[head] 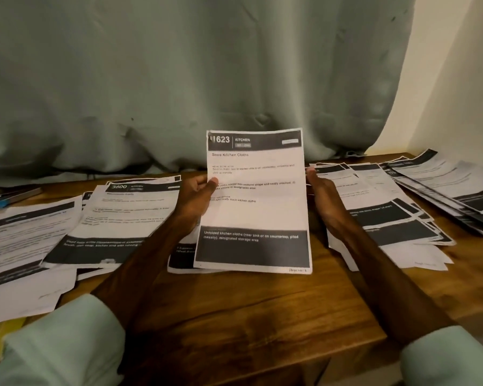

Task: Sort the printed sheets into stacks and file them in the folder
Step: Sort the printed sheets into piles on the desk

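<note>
Paper covers most of the wooden counter [248, 316]. At its middle the left hand [191, 201] holds sheet 1623 [257, 207] raised and tilted back. The grip is closed on the sheet's left edge, with the thumb [211, 181] on the printed face and the fingers going behind. The sheet is headed "KITCHEN" and "Store Kitchen Cloths", with a dark band across its foot. Its lower edge comes down over a lower sheet [179, 259] that lies flat near the counter's middle.

The right hand [322, 201] stands on edge just beside the sheet's right edge. Its fingers are straight and together, and its grip is open and holds nothing. Whether it touches the paper cannot be told.

Toward the left edge the 3800 pile [123, 218] lies fanned. The left pile [25, 238] lies beside it and runs out past the near-left corner. Toward the right edge the right pile [379, 207] is loosely spread, its inner margin under the right hand. The far-right pile [444, 188] lies just beside it by the far-right corner.

A blue-tipped object [3, 203] sits at the far-left corner, too blurred to name. A grey-green curtain [179, 79] hangs along the far edge, its hem on the wood. Both forearms come out of pale green sleeves [67, 338].
</note>
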The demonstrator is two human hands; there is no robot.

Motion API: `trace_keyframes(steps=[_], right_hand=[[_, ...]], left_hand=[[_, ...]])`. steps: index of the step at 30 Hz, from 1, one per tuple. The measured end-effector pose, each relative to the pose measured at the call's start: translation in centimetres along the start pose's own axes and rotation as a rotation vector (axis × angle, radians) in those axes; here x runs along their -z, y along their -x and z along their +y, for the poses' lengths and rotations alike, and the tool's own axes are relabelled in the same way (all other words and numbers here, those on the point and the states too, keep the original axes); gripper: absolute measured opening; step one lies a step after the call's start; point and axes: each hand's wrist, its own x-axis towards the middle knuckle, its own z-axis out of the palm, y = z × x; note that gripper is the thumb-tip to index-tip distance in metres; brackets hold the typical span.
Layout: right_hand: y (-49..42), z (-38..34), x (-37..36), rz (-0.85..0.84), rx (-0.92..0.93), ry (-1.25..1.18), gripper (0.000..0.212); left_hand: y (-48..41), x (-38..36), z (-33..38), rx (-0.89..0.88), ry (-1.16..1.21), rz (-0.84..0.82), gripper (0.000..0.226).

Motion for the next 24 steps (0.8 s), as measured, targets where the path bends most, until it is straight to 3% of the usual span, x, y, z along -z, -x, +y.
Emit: trace_keyframes(steps=[4, 10, 14, 18, 21, 24], right_hand=[[0.3, -0.4, -0.5, -0.040, -0.069, -0.155, 0.054], [0.7, 0.0, -0.4, -0.102, -0.025, -0.209, 0.027], [1.3, 0.1, -0.6, -0.139, -0.005, -0.223, 0.029], [1.3, -0.3, 0.0, -0.022, -0.089, -0.197, 0.029], [1.0, 0.0, 0.6, 0.043, -0.198, -0.157, 0.035], [1.9, -0.4, 0.2, -0.010, -0.258, -0.175, 0.025]], left_hand=[[-0.2, 0.6, -0.1, -0.071, -0.004, 0.084, 0.024], [-0.3, 0.9, -0.2, -0.064, -0.006, 0.091, 0.021], [0.6, 0.4, 0.4, -0.055, -0.013, 0.036, 0.023], [1.5, 1.0, 2.4, -0.026, -0.122, -0.025, 0.037], [0.7, 3.0, 2.7, -0.161, -0.499, -0.003, 0.033], [0.4, 5.2, 2.4, -0.110, -0.935, 0.063, 0.015]])
